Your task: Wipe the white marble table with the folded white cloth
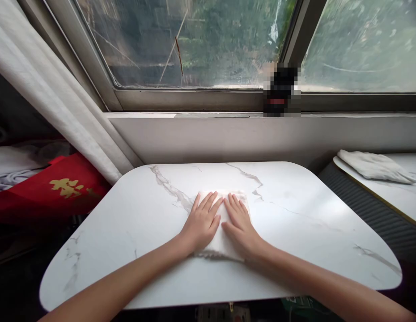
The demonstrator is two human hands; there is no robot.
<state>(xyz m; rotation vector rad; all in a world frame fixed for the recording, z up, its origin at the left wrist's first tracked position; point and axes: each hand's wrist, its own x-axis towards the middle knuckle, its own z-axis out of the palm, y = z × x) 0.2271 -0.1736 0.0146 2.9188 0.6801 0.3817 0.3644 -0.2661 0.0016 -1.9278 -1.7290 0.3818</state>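
A white cloth [217,243] lies folded flat near the middle of a white marble-patterned table [295,250]. My left hand [201,223] rests palm down on the cloth's left side, its fingers stretched out and pointing away from me. On the right side of the cloth, my right hand [241,228] also lies flat with straight fingers. The two hands are close together, index fingertips almost meeting. Part of the cloth is hidden beneath my palms. Neither hand grips it.
Behind the table stand a pale wall [208,138] and a framed window [194,53]. A white curtain [57,89] hangs at left, beside a red bag [70,188] with gold lettering. At right, another white cloth [375,166] lies on a second marble-patterned surface [401,197].
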